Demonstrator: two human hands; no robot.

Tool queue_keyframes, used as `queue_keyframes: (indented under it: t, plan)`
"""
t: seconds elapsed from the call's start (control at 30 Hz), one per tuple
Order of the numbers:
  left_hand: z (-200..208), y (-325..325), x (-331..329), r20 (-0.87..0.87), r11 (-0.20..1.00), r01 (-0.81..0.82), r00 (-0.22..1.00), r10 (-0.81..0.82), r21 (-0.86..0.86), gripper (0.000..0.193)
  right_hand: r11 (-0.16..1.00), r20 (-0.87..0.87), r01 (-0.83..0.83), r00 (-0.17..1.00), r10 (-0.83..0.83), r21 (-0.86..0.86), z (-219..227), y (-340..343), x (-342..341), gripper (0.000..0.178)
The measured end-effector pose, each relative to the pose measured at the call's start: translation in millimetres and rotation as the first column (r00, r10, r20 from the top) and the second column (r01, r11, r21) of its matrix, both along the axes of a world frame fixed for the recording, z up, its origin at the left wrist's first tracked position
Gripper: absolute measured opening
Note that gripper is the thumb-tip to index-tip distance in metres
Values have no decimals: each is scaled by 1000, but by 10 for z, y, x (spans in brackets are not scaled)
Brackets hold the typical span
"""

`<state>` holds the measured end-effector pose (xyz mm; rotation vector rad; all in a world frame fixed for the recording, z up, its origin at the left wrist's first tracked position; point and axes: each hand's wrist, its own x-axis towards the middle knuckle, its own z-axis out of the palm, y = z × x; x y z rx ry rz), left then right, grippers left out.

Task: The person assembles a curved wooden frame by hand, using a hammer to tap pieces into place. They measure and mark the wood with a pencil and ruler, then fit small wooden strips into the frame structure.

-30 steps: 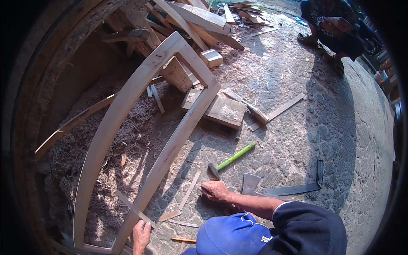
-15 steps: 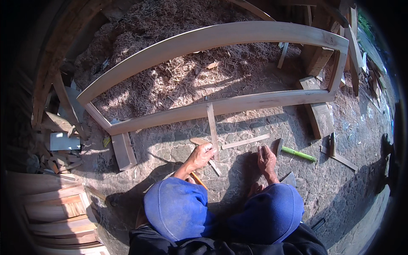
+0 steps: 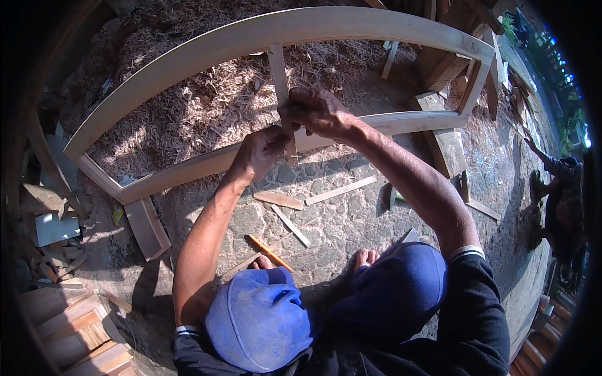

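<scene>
A curved wooden frame (image 3: 188, 53) lies on the stone ground over a bed of wood shavings. A narrow wooden slat (image 3: 278, 72) stands across it, from the arched top rail down to the lower rail (image 3: 188, 166). My left hand (image 3: 263, 150) grips the slat's lower end at the lower rail. My right hand (image 3: 316, 111) is closed on the slat just above, touching the left hand. My blue-clad knees (image 3: 263, 319) fill the bottom of the view.
Loose wood strips (image 3: 342, 190) and an orange pencil (image 3: 269, 252) lie on the paving between my knees and the frame. Wooden blocks (image 3: 145, 227) prop the frame. Stacked timber (image 3: 69, 332) sits at lower left. Another person (image 3: 558, 207) crouches at the right edge.
Both hands have risen from the ground near the loose strips to the frame, and now hold a slat set upright across it. The view has tipped closer to the frame.
</scene>
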<state>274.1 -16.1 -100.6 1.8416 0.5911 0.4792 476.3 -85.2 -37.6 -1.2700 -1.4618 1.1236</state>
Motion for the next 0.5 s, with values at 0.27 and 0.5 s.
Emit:
queue_keyframes:
  t: [0.27,0.5]
  plan:
    - [-499,-415,-329,-139,940,-58,990,12,-336,14,951,-221,307,931,-290,45,-86,123,-29,24]
    - [-509,-728,-341,263,882,-110,931,253,-459,46,966,-25,258,966,-258,-25,-263,-317,-115,28]
